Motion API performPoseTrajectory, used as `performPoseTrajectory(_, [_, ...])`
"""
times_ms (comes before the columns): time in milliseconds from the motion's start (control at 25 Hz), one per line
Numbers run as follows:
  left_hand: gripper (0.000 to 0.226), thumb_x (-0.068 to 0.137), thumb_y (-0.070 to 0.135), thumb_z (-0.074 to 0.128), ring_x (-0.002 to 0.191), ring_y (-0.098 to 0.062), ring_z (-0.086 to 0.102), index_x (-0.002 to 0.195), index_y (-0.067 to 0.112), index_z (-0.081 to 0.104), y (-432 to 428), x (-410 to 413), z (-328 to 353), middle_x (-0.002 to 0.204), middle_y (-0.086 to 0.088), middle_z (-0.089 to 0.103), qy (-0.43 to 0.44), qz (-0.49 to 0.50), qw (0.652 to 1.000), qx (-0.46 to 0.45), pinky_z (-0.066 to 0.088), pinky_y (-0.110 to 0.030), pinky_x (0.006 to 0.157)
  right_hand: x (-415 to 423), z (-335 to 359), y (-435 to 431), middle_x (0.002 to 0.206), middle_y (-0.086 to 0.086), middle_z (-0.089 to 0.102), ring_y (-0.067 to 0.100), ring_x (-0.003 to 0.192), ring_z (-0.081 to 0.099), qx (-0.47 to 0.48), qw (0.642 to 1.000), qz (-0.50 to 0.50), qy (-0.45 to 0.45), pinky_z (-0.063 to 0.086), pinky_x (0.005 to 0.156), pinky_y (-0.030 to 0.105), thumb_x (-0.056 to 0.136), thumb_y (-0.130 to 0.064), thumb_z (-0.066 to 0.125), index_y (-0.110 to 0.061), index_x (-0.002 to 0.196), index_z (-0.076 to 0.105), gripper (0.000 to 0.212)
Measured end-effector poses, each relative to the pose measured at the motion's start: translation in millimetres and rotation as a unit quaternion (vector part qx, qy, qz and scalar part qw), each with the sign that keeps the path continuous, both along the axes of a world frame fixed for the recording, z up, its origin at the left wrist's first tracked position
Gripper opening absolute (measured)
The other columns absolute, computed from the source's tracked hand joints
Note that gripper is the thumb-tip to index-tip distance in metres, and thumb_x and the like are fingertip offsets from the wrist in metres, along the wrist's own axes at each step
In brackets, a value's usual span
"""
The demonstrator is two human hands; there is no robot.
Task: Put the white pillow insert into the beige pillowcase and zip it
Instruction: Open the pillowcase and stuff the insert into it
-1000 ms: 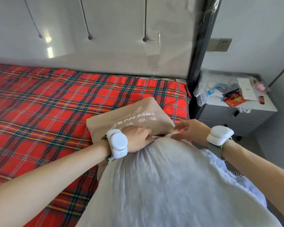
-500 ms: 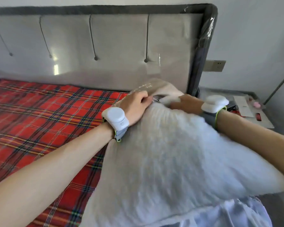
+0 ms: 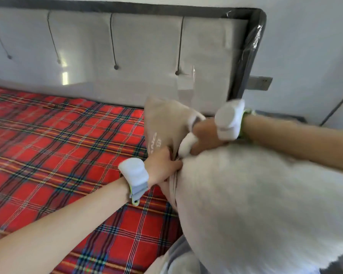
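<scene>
Beige case (image 3: pixel 166 123) is up off the plaid bed (image 3: pixel 57 145), near the headboard (image 3: pixel 147 56). Left hand (image 3: pixel 162 167) has its fingers curled tight on the case's open edge. Right hand (image 3: pixel 204 139) is wrapped round a white corner of the insert (image 3: pixel 255 194), right at the opening. Most of the insert's outside the case. Pretty blurry tbh.

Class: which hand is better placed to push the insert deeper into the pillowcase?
The right hand: it grips the insert by a corner at the pillowcase mouth; left hand holds its edge.
</scene>
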State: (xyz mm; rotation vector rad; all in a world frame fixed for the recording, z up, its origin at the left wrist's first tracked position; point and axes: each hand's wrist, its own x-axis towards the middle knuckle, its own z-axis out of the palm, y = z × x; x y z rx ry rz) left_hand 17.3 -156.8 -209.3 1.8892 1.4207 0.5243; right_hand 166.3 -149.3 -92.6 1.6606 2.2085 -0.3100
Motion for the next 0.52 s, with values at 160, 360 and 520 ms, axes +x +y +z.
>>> performPoseTrajectory(160, [0.047, 0.086, 0.033, 0.05, 0.089, -0.036, 0.063, 0.127, 0.015, 0.034, -17, -6, -29, 0.103, -0.01, 0.062, 0.285, 0.002, 0.95, 0.124, 0.038, -0.034, 0.064, -24, -64, -37, 0.13, 0.005, 0.047, 0.03, 0.118, 0.051, 0.096, 0.993, -0.045, 0.055, 0.041, 0.083, 0.037, 0.082, -0.042, 0.061, -0.015, 0.129, 0.039, 0.058])
performPoseTrajectory(360, [0.037, 0.087, 0.028, 0.048, 0.082, -0.027, 0.064, 0.119, 0.017, 0.032, -7, -4, -6, 0.103, 0.004, 0.056, 0.274, -0.014, 0.913, 0.303, 0.034, -0.031, 0.055, -20, -32, -43, 0.103, -0.004, 0.064, 0.02, 0.104, 0.056, 0.053, 0.992, 0.104, 0.047, 0.044, 0.086, 0.031, 0.083, -0.051, 0.052, -0.028, 0.107, 0.064, 0.035])
performPoseTrajectory(520, [0.044, 0.07, 0.019, 0.053, 0.047, -0.024, 0.06, 0.111, 0.015, 0.038, -1, 4, -12, 0.076, 0.0, 0.061, 0.326, -0.053, 0.856, 0.399, 0.022, -0.023, 0.042, -9, -60, -41, 0.137, -0.001, 0.049, 0.026, 0.124, 0.046, -0.02, 0.993, 0.115, 0.015, 0.035, 0.105, 0.039, 0.087, -0.051, 0.048, -0.028, 0.135, 0.042, 0.054])
